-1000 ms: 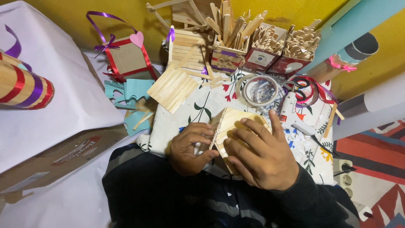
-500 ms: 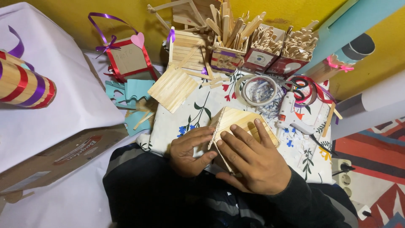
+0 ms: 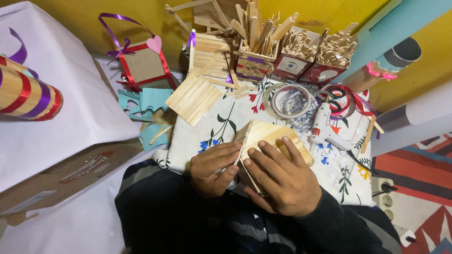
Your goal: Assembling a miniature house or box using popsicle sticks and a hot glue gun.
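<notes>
Pressing down on a wooden panel of craft sticks, the right hand lies flat across its near half with the fingers spread, so this grip is broad and open, bearing on the wood and not wrapped round it. The left hand is curled against the panel's left edge, its fingertips touching a second, upright stick wall that meets the flat panel along that side; whether something small is pinched in that grip I cannot tell, since the fingers hide it. The piece rests on the floral cloth that covers the surface, just in front of the person's lap. A glue gun lies just beside the panel on its right, with a roll of clear tape behind it. Further back stand boxes of loose craft sticks, and another finished stick panel lies to the left. The likeliest trouble, as I judge it, is at the joint: if the glue there is not yet set, uneven pressure from the flat hand could make the upright wall lean or slide off its line. The left fingertips sit right on that seam, so hot glue squeezing out could reach them. The gun's nozzle, so near the right wrist, could also be brushed.
</notes>
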